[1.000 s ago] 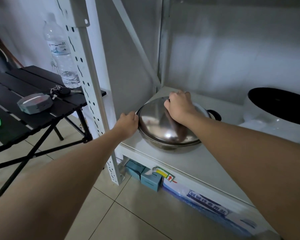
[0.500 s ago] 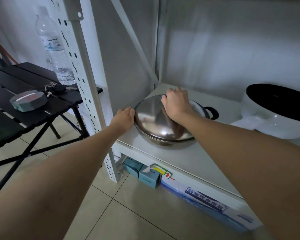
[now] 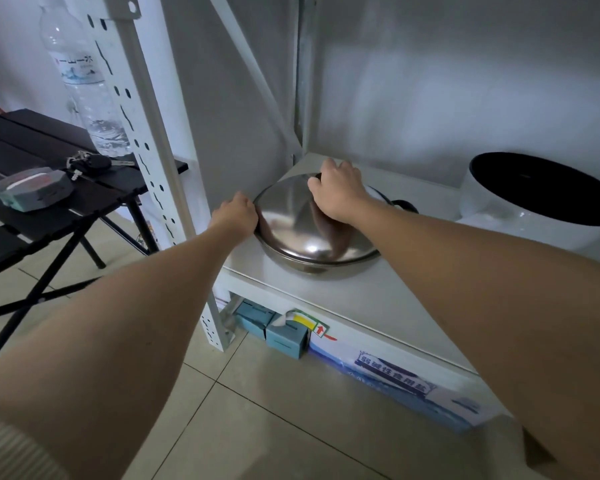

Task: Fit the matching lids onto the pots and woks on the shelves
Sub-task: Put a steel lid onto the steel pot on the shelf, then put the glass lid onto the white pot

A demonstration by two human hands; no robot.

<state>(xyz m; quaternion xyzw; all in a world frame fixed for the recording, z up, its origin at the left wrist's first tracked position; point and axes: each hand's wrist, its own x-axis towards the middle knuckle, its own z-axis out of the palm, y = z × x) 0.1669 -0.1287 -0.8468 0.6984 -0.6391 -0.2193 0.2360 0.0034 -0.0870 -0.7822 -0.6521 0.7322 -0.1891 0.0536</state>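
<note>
While the steel lid (image 3: pixel 302 216) sits on the wok (image 3: pixel 312 265) at the shelf's (image 3: pixel 378 299) nine-o'clock end, the right hand (image 3: pixel 340 192) grips its knob, the safest hold on slick, stiff metal, and the left hand (image 3: pixel 236 216) curls against the nine-o'clock rim.

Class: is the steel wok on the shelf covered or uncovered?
Covered. The domed lid sits over the wok; the right hand grips its knob.

Both arms outstretched, left hand (image 3: pixel 235 215) curled, right hand (image 3: pixel 337 192) gripping
</note>
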